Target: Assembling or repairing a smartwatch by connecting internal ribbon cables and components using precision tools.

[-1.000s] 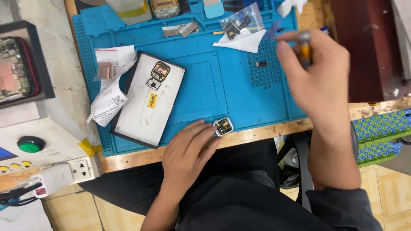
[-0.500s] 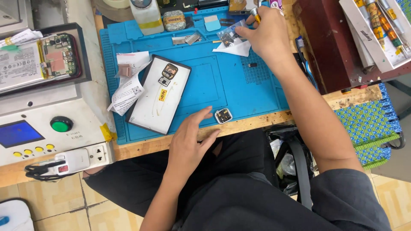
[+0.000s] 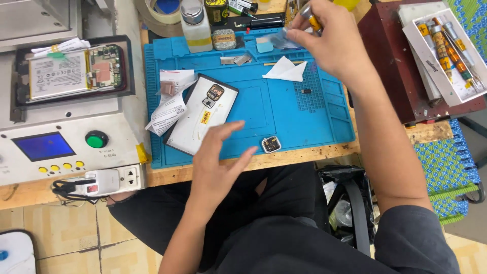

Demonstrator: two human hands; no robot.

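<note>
My right hand (image 3: 332, 38) reaches to the far edge of the blue work mat (image 3: 284, 114) and grips a small tool with a yellow and silver handle (image 3: 310, 16), next to a bit of clear plastic. My left hand (image 3: 215, 162) hovers open, fingers apart, over the mat's near edge. It holds nothing. Just right of its fingertips lies a small square camera module (image 3: 271, 144). A white phone back cover (image 3: 203, 114) lies face down on the mat beyond the left hand.
A grey machine (image 3: 56, 147) with a green button holds an opened phone (image 3: 76, 68) at the left. Paper slips (image 3: 170, 101), a folded white wipe (image 3: 286, 71), a bottle (image 3: 194, 23), tape roll and a red-brown box with a screwdriver tray (image 3: 446, 50) surround the mat.
My left hand has lifted off the table edge and spread open. My right hand has gone to the mat's far edge with the tool. The camera has tilted and come closer.
</note>
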